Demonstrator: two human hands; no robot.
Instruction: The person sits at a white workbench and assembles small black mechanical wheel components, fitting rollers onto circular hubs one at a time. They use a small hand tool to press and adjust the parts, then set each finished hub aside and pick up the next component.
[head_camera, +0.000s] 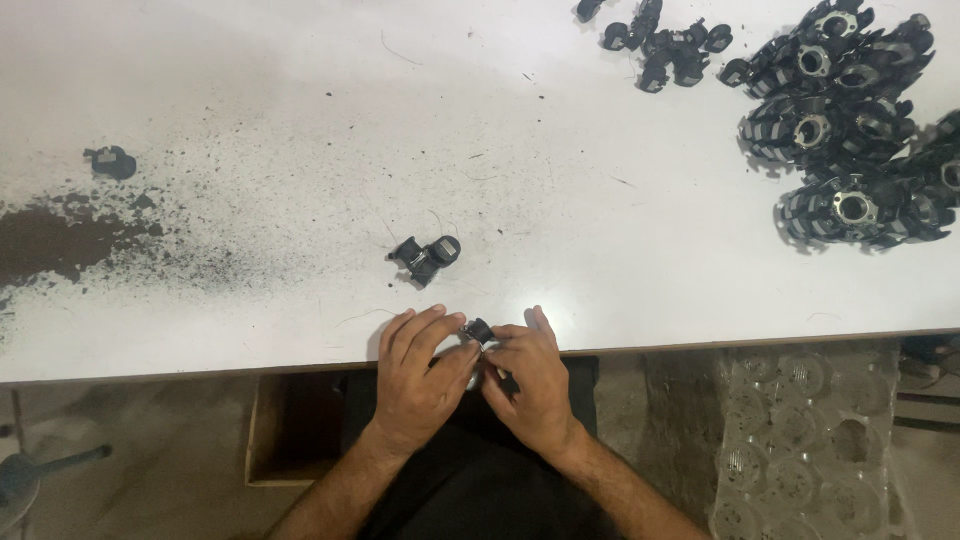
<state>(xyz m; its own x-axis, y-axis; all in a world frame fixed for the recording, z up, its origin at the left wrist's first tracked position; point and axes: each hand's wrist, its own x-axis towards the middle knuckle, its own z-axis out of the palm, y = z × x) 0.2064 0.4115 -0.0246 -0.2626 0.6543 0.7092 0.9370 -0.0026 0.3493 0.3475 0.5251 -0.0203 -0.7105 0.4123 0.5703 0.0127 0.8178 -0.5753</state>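
Observation:
My left hand (418, 375) and my right hand (532, 380) meet at the near edge of a white table (300, 120), fingers curled together around a small black part (477, 330) that peeks out between the fingertips. Most of that part is hidden by my fingers. Another small black part (426, 256) lies on the table a short way beyond my hands.
A pile of black ring-shaped components (850, 120) fills the table's far right, with smaller black pieces (665, 45) at the top. A lone black piece (112, 160) and a dark powder stain (60, 240) mark the left. A clear plastic tray (800, 440) sits below the right edge.

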